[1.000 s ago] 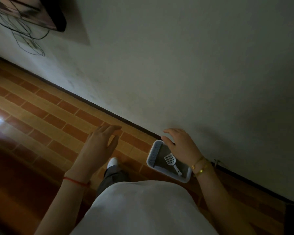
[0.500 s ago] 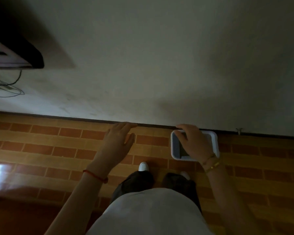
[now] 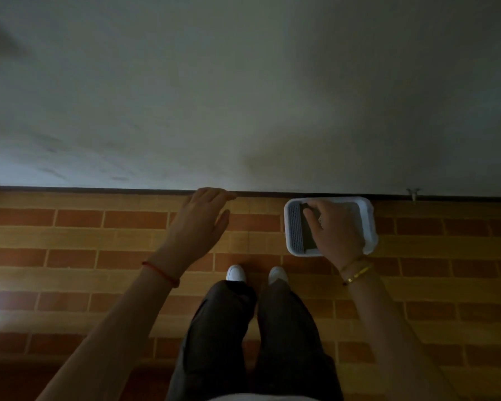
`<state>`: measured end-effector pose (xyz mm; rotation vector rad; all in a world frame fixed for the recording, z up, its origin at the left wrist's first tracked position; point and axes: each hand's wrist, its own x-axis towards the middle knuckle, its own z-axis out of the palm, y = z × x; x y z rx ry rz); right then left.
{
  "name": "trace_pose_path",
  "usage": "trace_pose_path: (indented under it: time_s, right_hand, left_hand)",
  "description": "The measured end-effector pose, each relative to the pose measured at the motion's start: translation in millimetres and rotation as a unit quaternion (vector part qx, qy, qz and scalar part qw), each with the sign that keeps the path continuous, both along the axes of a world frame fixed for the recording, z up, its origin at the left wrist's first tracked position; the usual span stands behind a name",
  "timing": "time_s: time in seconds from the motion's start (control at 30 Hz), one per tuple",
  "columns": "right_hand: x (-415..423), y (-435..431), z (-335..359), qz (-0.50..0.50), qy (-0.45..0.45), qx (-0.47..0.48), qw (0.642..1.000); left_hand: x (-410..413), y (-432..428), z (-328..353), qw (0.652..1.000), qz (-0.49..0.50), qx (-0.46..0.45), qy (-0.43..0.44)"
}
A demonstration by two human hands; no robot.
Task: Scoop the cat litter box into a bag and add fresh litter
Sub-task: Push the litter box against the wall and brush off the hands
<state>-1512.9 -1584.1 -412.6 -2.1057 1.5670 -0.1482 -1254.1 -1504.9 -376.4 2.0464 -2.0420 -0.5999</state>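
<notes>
A white litter box (image 3: 370, 227) stands on the brick-patterned floor against the wall, at the right. It has a dark inside and a grey grille (image 3: 295, 228) along its left end. My right hand (image 3: 337, 231) hovers in front of the box in this view, its fingers loosely bent, and I see nothing in it. It hides most of the box's inside. My left hand (image 3: 198, 227) is raised to the left of the box, fingers straight and together, holding nothing. No scoop, bag or fresh litter is visible.
I stand facing a plain pale wall (image 3: 243, 96) with a dark baseboard. My white shoes (image 3: 235, 272) and dark trouser legs are just left of the box. A small light fitting (image 3: 414, 194) sits at the baseboard to the right. The room is dim.
The view has turned square to the wall, and the dark object and cables at upper left are gone. The scoop seen in the box earlier is now hidden behind my right hand.
</notes>
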Motion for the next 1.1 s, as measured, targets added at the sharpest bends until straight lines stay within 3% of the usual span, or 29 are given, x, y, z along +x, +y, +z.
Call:
trace_pose_path:
  time_s: [0.33, 0.73, 1.1]
  right_hand:
    - [11, -45, -219, 0.031, 0.013, 0.047, 0.998]
    - [21, -93, -507, 0.141, 0.079, -0.002, 0.987]
    - [43, -109, -645, 0.234, 0.247, -0.039, 0.939]
  left_hand:
    - [5, -42, -218, 1.000, -0.005, 0.018, -0.014]
    - [17, -95, -489, 0.995, -0.066, -0.037, -0.071]
    - [4, -92, -618, 0.996, -0.057, -0.069, -0.006]
